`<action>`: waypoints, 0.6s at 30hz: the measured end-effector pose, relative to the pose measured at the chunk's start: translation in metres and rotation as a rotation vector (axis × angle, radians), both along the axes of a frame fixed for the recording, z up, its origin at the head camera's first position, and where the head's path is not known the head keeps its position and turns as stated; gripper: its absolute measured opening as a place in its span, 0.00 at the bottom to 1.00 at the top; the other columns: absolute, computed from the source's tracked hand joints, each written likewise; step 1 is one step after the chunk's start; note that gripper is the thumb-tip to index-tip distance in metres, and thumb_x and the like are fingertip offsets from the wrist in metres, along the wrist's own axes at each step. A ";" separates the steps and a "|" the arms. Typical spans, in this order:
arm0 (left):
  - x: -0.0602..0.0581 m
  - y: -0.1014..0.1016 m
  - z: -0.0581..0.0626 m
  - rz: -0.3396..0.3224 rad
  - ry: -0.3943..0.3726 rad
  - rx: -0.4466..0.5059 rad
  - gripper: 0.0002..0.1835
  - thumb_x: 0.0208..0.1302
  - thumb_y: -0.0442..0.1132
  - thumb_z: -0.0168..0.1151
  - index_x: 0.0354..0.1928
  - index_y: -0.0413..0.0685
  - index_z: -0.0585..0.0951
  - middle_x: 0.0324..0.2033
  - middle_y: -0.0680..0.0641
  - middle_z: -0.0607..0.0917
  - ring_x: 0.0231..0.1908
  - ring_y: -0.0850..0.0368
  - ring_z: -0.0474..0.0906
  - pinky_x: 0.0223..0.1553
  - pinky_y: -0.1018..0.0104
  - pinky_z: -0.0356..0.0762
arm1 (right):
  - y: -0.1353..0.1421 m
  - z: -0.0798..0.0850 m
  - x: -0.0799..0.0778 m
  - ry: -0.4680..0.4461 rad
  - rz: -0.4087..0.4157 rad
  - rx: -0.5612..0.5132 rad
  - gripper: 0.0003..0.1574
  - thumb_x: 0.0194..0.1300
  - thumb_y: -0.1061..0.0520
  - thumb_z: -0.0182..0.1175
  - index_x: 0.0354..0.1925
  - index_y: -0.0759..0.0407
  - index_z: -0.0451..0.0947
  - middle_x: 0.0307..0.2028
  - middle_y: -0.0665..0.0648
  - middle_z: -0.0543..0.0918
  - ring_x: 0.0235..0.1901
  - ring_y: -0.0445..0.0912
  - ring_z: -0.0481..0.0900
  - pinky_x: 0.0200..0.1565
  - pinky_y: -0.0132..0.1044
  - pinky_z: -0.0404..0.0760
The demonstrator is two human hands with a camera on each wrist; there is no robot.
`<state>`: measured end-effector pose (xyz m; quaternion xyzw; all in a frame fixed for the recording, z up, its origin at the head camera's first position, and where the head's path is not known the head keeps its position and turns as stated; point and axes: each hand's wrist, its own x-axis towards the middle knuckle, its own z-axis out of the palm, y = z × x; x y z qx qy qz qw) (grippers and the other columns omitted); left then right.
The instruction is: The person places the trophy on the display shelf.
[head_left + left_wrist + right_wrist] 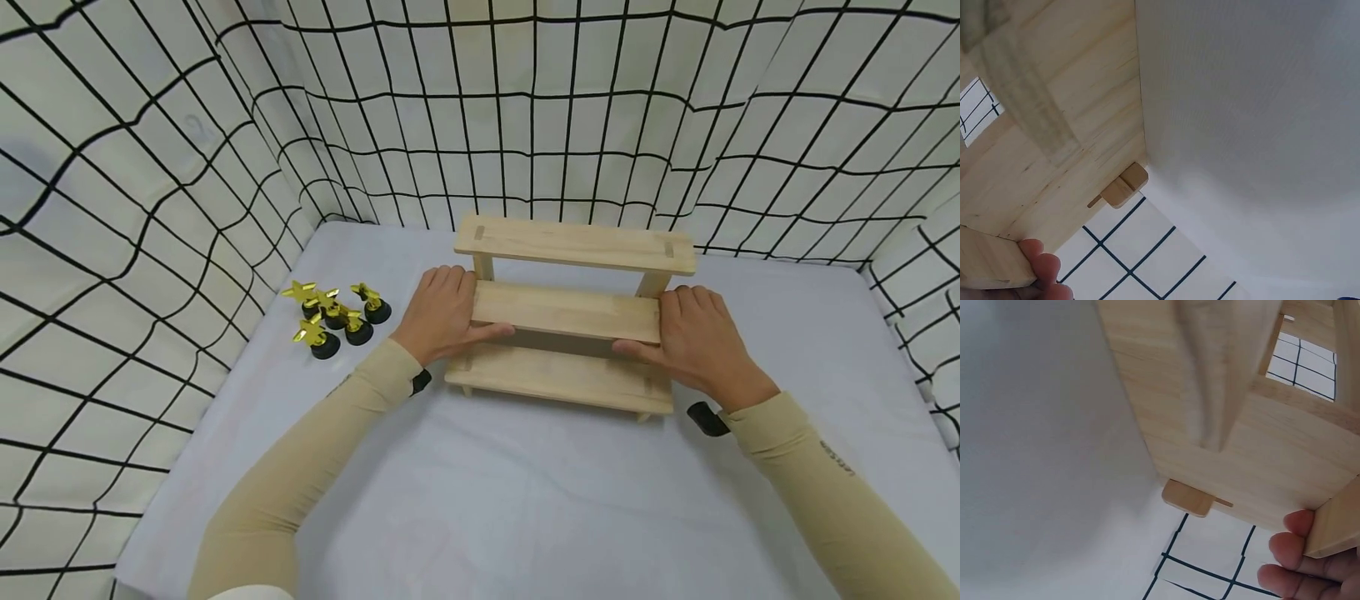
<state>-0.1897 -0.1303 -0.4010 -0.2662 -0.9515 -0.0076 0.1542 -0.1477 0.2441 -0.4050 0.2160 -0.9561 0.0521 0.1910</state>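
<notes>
A three-tier shelf (566, 310) of pale wood stands on the white-covered table, its tiers stepping up toward the back. My left hand (444, 312) grips the left end of the middle tier, thumb along the front edge. At the opposite end, my right hand (701, 346) holds the same tier, its thumb likewise at the front. Seen from the left wrist, fingertips (1046, 267) curl round a board's end. The right wrist view shows fingers (1286, 549) bent against the other end. Little wooden feet (1186, 498) support the shelf.
Several gold star trophies (324, 345) with round black bases cluster on the table (480, 500) to the left of the shelf. Black grid netting (532, 96) over white walls surrounds the table at the back and sides.
</notes>
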 end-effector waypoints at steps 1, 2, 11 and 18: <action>0.000 0.000 0.000 -0.002 -0.002 0.002 0.47 0.53 0.81 0.61 0.46 0.39 0.78 0.34 0.43 0.79 0.38 0.45 0.76 0.51 0.51 0.76 | 0.000 0.001 0.000 -0.009 -0.003 0.004 0.50 0.49 0.21 0.68 0.30 0.67 0.71 0.23 0.62 0.73 0.26 0.58 0.72 0.38 0.52 0.75; 0.000 0.000 0.001 -0.004 -0.002 0.004 0.47 0.53 0.81 0.61 0.45 0.39 0.78 0.34 0.43 0.79 0.38 0.45 0.76 0.51 0.51 0.76 | 0.000 0.002 0.001 -0.021 -0.008 0.007 0.50 0.50 0.21 0.68 0.30 0.67 0.71 0.23 0.62 0.73 0.27 0.58 0.72 0.39 0.52 0.75; 0.001 -0.003 0.008 -0.002 -0.037 -0.032 0.48 0.57 0.81 0.58 0.51 0.37 0.78 0.41 0.40 0.82 0.45 0.43 0.78 0.57 0.49 0.76 | -0.002 0.010 0.002 -0.158 -0.052 0.008 0.49 0.56 0.22 0.66 0.35 0.69 0.73 0.27 0.63 0.75 0.32 0.59 0.75 0.45 0.54 0.76; 0.002 -0.015 0.020 0.040 -0.114 -0.041 0.51 0.60 0.81 0.54 0.61 0.38 0.76 0.52 0.39 0.83 0.57 0.40 0.78 0.65 0.46 0.73 | -0.001 0.004 0.004 -0.073 -0.032 0.007 0.48 0.53 0.23 0.69 0.32 0.67 0.72 0.24 0.62 0.74 0.29 0.58 0.73 0.42 0.52 0.75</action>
